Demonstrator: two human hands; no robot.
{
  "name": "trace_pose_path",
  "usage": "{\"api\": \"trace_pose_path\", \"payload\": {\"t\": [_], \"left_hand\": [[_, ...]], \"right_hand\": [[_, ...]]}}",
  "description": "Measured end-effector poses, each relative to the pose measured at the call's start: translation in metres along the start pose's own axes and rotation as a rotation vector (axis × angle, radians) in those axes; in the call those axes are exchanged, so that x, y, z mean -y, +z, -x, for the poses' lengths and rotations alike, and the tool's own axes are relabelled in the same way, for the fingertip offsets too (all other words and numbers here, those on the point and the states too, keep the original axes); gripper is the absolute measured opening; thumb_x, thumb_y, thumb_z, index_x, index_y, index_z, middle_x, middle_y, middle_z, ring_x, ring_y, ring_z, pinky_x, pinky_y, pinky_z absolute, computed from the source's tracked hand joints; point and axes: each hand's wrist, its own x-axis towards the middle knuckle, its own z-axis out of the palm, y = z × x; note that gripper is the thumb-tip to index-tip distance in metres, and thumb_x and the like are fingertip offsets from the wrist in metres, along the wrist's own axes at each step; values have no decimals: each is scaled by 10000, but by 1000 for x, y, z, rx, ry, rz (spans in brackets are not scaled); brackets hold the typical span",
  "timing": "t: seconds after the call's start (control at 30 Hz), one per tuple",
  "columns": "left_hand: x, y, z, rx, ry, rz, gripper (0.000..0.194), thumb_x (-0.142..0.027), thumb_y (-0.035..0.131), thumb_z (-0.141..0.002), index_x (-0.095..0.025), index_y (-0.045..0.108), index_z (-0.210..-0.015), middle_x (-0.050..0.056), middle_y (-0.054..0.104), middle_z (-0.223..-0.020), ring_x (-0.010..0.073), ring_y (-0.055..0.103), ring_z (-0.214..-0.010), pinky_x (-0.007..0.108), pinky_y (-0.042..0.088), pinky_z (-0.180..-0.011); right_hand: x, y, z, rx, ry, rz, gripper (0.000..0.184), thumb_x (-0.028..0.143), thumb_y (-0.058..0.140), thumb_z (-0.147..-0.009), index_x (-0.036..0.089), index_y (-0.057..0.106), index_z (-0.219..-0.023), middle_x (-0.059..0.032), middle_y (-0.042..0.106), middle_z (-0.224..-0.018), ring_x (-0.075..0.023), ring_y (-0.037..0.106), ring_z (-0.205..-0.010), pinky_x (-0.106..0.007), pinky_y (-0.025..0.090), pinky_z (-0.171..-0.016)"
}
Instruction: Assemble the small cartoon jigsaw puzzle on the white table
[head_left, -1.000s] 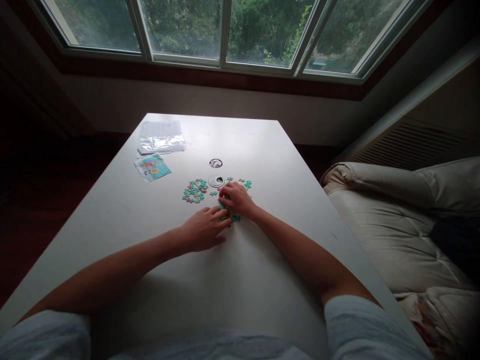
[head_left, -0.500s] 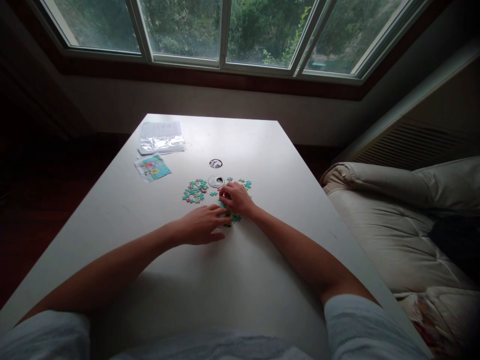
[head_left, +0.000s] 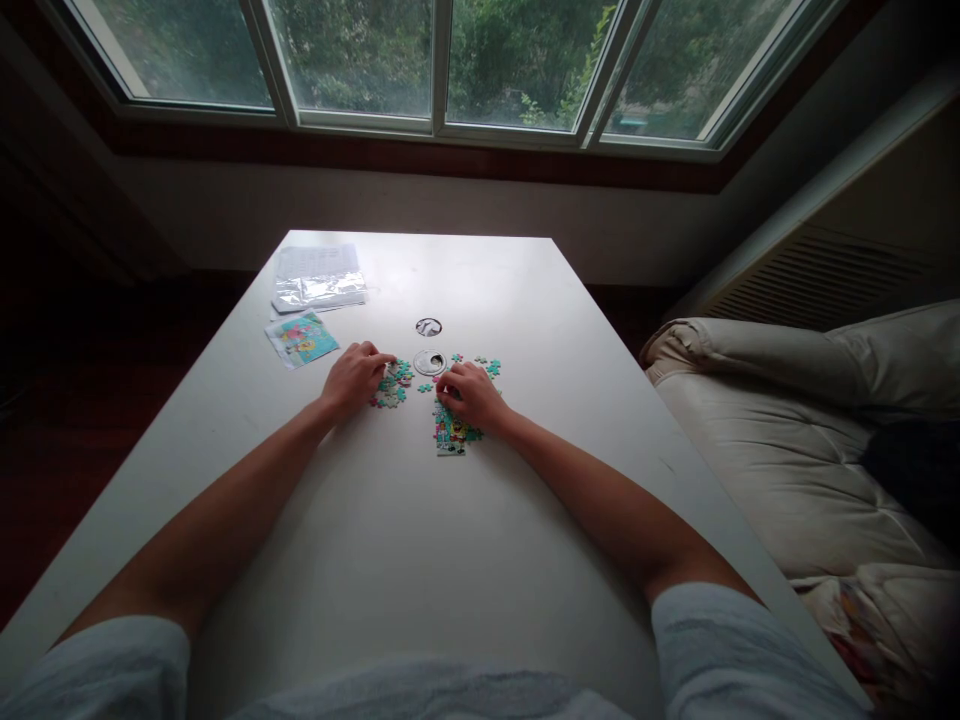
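Observation:
My left hand (head_left: 357,380) is at the left pile of loose jigsaw pieces (head_left: 394,388), its index finger stretched out onto the pile's top edge. No piece shows lifted in it. My right hand (head_left: 472,396) rests over the upper part of a partly joined jigsaw puzzle (head_left: 451,436), fingers curled and pressed together. Whatever lies under those fingertips is hidden. The joined part shows green, yellow and white printed figures. More loose pieces (head_left: 493,367) lie just beyond my right hand, and a single green piece (head_left: 425,388) sits between the two hands.
A round metal-rimmed insert (head_left: 430,363) and a smaller round opening (head_left: 428,327) are in the white table (head_left: 360,570). A colourful picture card (head_left: 302,340) and a clear plastic sleeve with paper (head_left: 319,277) lie at the far left. A padded beige seat (head_left: 780,470) stands to the right.
My left hand has moved from beside the joined puzzle, left and away from me, to the loose pile, uncovering the puzzle's lower part. My right hand has stayed almost still.

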Motion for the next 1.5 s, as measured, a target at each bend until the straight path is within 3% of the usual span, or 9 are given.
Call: {"api": "trace_pose_path", "payload": {"t": [0.3,0.47,0.8,1.0,1.23,1.4,1.5], "left_hand": [[-3,-5,2,-16,-77,-53,226,-315,520,-941,-233,725,-987,80,646,-1034,257,561,-1013,362,471,-850],[-5,-5,4,-15,-84,-51,272,-325,519,-948,-232,723,-1101,86,639,-1047,255,565,-1016,361,466,-878],[-12,-11,8,45,-17,-68,293,-317,480,-980,-266,734,-1117,79,630,-1092,240,587,-1017,335,471,-861],[-13,-13,7,95,13,-44,357,-309,500,-964,-313,681,-1273,68,619,-1115,234,588,-1037,321,476,-860],[-14,-11,8,57,25,-19,263,-320,517,-964,-272,751,-1074,71,670,-1085,251,581,-1042,350,476,-882],[-14,-8,8,29,-8,-5,315,-291,501,-968,-269,707,-1205,65,694,-1128,247,601,-1060,354,478,-896],[-14,-9,8,39,-50,-20,301,-303,515,-959,-266,723,-1174,67,701,-1129,250,612,-1064,353,478,-898]], "right_hand": [[0,-1,0,4,-2,-13,58,212,640,-900,225,697,-902,-44,642,-893,-223,527,-912,-346,358,-864],[-3,-1,-1,-6,-5,-39,64,214,631,-907,221,695,-900,-38,649,-879,-216,536,-895,-341,359,-866],[-6,-3,-1,-27,8,-68,72,236,635,-919,218,704,-908,-37,658,-873,-212,546,-873,-337,363,-851],[-6,-3,-1,-20,10,-61,69,231,640,-913,220,708,-918,-39,660,-868,-214,546,-874,-338,366,-846],[-6,-3,-2,-20,11,-68,68,243,644,-916,220,707,-911,-41,665,-886,-215,549,-883,-341,369,-853],[-5,-4,-1,-19,16,-66,69,243,642,-919,220,707,-916,-42,664,-885,-216,548,-886,-342,369,-854],[-5,-3,-1,-21,11,-70,71,243,641,-921,219,707,-918,-42,662,-884,-217,550,-889,-342,367,-859]]}}
